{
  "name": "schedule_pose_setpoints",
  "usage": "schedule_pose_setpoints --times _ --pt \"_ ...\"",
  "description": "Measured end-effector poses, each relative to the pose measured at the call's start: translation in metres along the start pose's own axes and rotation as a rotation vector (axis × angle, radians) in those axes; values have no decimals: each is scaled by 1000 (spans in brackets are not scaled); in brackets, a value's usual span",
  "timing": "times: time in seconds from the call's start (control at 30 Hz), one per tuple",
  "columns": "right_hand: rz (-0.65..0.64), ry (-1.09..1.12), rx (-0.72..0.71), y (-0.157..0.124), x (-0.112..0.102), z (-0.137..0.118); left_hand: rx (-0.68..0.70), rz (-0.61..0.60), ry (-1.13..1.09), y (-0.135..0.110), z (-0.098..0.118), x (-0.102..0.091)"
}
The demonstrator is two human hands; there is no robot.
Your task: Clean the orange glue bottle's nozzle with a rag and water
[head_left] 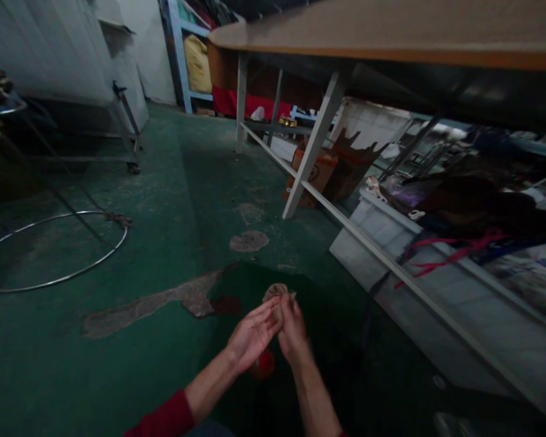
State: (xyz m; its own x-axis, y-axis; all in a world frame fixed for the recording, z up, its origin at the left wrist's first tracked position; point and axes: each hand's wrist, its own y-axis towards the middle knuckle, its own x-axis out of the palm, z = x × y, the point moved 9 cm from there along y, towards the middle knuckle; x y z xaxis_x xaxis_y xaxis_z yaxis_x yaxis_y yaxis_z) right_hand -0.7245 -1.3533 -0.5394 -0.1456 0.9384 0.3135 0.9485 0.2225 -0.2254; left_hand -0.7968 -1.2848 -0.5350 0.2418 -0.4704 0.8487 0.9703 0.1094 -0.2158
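My right hand point(293, 328) has its fingers closed on a small, crumpled grey-brown piece that looks like cloth point(275, 291). It sticks out past the fingertips, and its exact kind is too blurred to make out. Beside it is my left hand point(253, 335), palm turned up and fingers stretched out flat. Its fingertips touch the right hand and the crumpled piece. Below the hands, a round red thing point(264, 363) shows near the floor, partly hidden by my left hand.
A long table point(391, 36) with metal legs point(316, 139) stands ahead to the right. Beneath it are cardboard boxes point(316, 173) and a grey plastic bin point(377, 237) heaped with fabric. At left are a stand's metal ring point(50, 282) and a wheeled frame point(130, 136) on the worn green floor point(159, 237).
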Motion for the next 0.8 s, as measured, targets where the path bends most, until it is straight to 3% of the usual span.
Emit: schedule_pose_setpoints --times 0.13,0.3,0.4,0.47,0.57,0.7,0.8 --pt "66 -32 4 0 4 21 62 -37 269 1 -6 0" --pt "107 -61 -16 33 -38 -6 270 -245 1345 -13 8 20" --pt "9 -108 -22 29 -37 -10 388 -372 1770 -15 4 27" --pt "-77 -160 -19 20 -24 1 404 -463 1909 -15 -8 29" --pt "-104 -212 -26 16 -14 17 450 -481 1979 -17 -14 35" --pt "1 -192 -32 29 -33 6 441 -550 2024 -25 -15 43" --pt "-34 -204 -21 27 -38 -9 408 -568 2053 -26 -13 44"
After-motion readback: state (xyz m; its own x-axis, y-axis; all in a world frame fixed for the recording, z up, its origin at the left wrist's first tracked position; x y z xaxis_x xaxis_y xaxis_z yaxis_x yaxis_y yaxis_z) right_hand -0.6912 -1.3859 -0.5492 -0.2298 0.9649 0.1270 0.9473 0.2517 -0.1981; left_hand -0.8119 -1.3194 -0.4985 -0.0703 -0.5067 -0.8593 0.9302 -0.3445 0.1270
